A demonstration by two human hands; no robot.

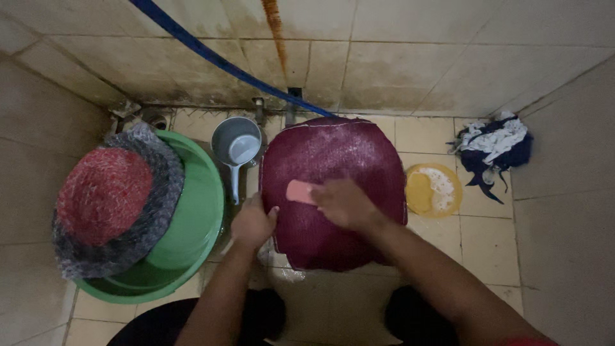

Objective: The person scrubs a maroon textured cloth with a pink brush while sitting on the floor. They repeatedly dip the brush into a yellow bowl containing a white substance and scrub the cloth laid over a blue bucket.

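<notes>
One maroon mat (333,192), rounded in outline and coarse in pile, is laid flat on the pale tiled floor (493,250), flecked with white suds. One pink brush (300,191), small and oblong, is held on the mat's left-centre by the right hand (346,204); its fingers are closed around the brush's right end. The mat's left edge is gripped by the left hand (253,224), fingers curled together over it.

One green plastic basin (192,230) is placed at the left, draped with one red-and-grey shaggy round mat (112,198). One grey plastic dipper (236,146), one yellow dish (434,190), one blue hose (218,61) and one blue-and-white crumpled cloth (494,146) are also recorded.
</notes>
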